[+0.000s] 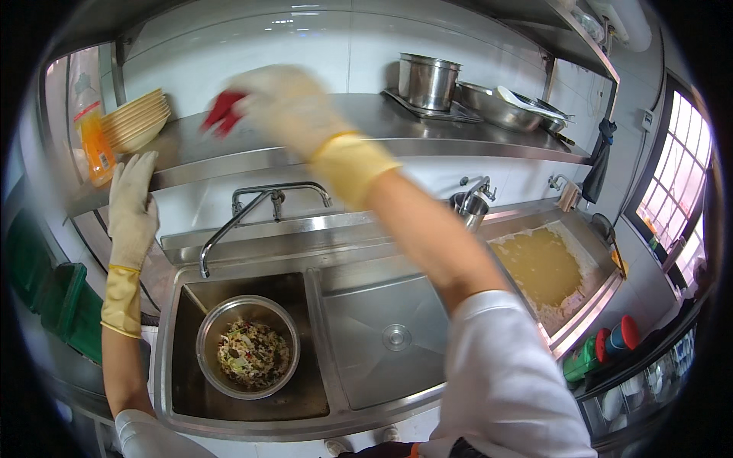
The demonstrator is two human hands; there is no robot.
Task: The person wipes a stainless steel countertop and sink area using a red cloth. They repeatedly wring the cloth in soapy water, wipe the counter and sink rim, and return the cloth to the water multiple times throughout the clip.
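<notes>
My right hand [280,103], in a pale rubber glove, is blurred over the stainless-steel shelf [355,117]. It grips a crumpled red cloth [225,113] just above or on the shelf; contact cannot be told. My left hand [133,200], gloved alike, lies flat against the shelf's left front edge, fingers stretched upward and holding nothing. Beside its fingertips stand a bottle of orange liquid [94,137] and a leaning stack of cream-coloured bowls [137,123]. Below, a metal strainer basin [295,343] of food scraps sits in the left sink [309,395].
A chrome swivel faucet [229,232] reaches over the left sink. Steel pots [429,83] and bowls [498,111] occupy the shelf's right end. Cloudy yellowish water [541,266] fills the far-right basin. Green bins [66,309] stand at left; an upper rack [584,34] overhangs.
</notes>
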